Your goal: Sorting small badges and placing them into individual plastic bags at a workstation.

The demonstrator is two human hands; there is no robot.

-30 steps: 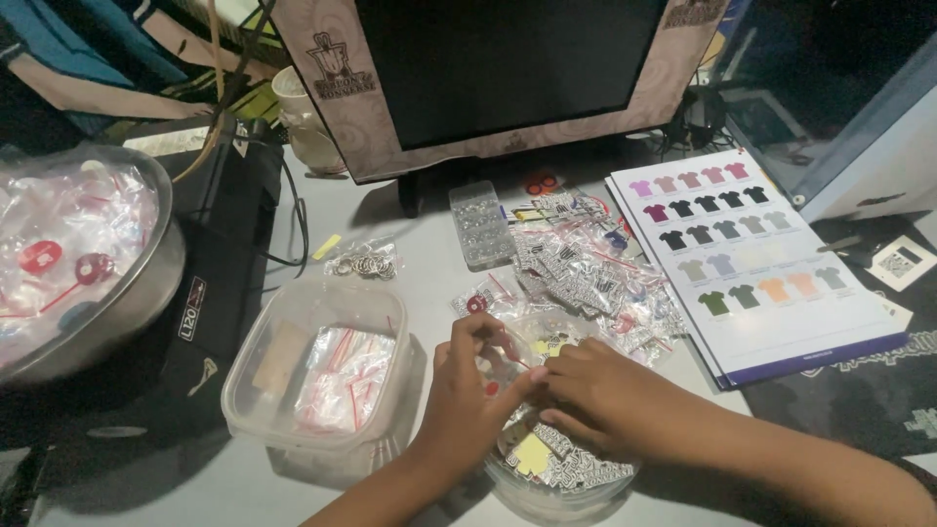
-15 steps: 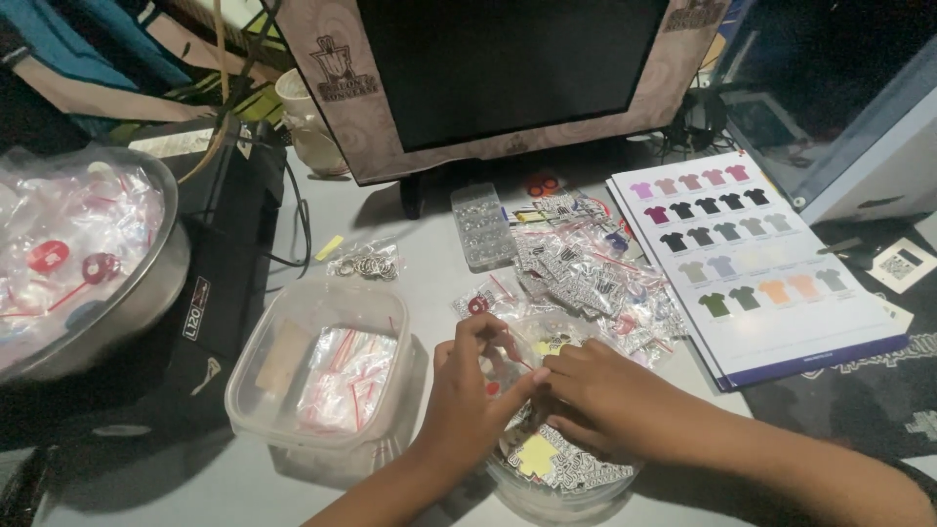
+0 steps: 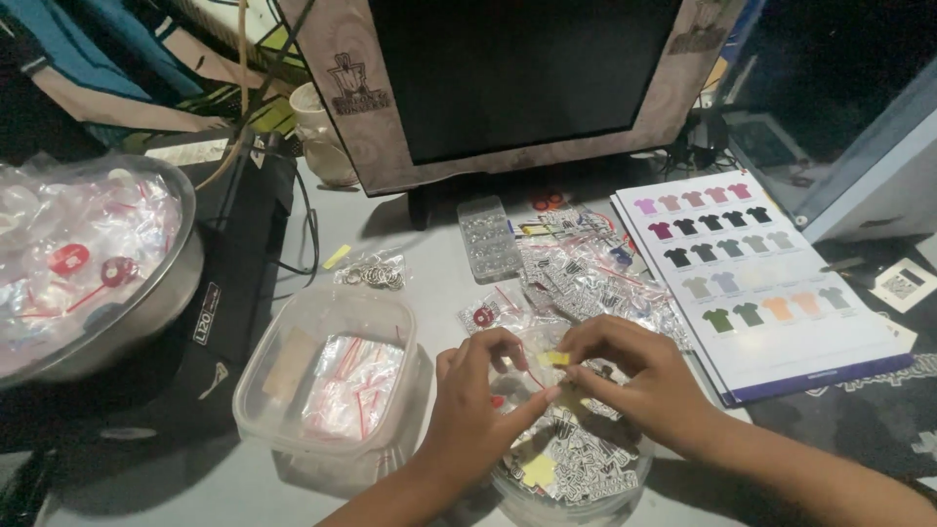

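My left hand (image 3: 478,400) and right hand (image 3: 634,376) pinch, apparently, a small yellow piece (image 3: 554,358) together above the round tub (image 3: 571,468) of stickers, keeping spills contained.

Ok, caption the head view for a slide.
Both hands, left hand and right hand, pinch a small yellow piece over a round tub.

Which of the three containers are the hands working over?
The small round clear bowl of stickers at the near edge, not the square plastic tub or big metal bowl.
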